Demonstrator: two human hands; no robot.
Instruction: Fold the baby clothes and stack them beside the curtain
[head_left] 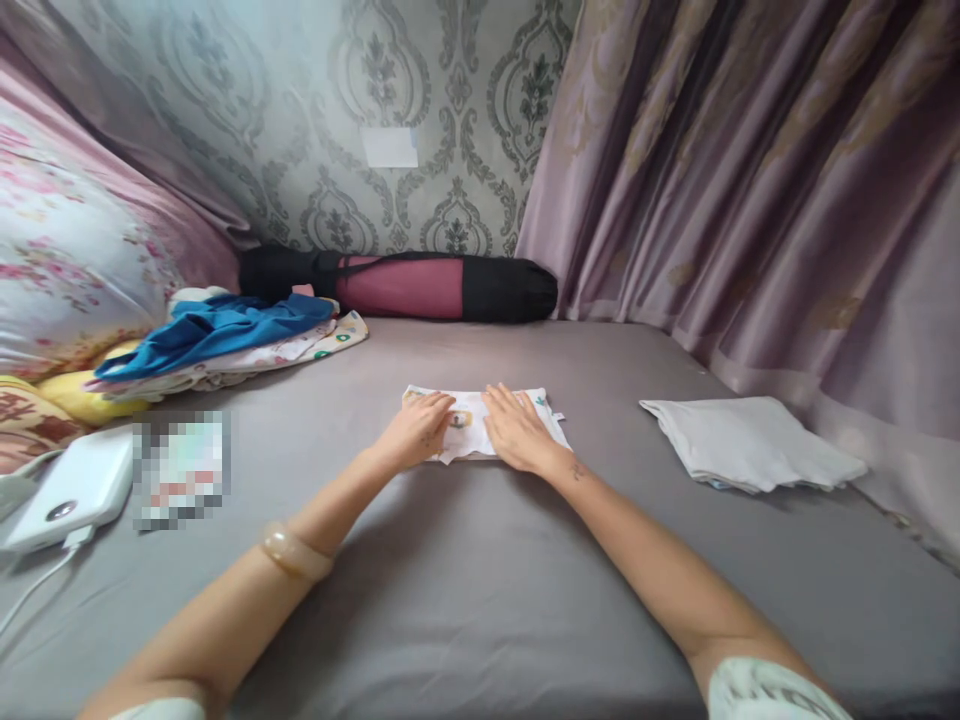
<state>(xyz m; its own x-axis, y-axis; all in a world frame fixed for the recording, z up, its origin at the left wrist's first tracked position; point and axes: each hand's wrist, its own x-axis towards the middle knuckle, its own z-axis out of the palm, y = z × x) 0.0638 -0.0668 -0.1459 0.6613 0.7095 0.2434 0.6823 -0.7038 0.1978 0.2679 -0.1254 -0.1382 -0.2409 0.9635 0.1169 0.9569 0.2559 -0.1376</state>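
A white folded cloth garment (469, 441) with small printed figures lies on the grey bed sheet in front of me. On its left end rests my left hand (418, 430), fingers stretched out over the fabric. My right hand (517, 428) lies flat on the right part, its fingers spread and pointing away from me. Between the two hands a small yellowish print shows. A little tag sticks out at the garment's right edge. Both palms hide part of the cloth.
Folded pale cloth (750, 440) lies to the right. At the left are a blue garment (240, 325) on a clothes pile, a white power bank (79, 490) with a cable, and a blurred packet (184, 470). A black and maroon long bag (405, 287) lies along the wall.
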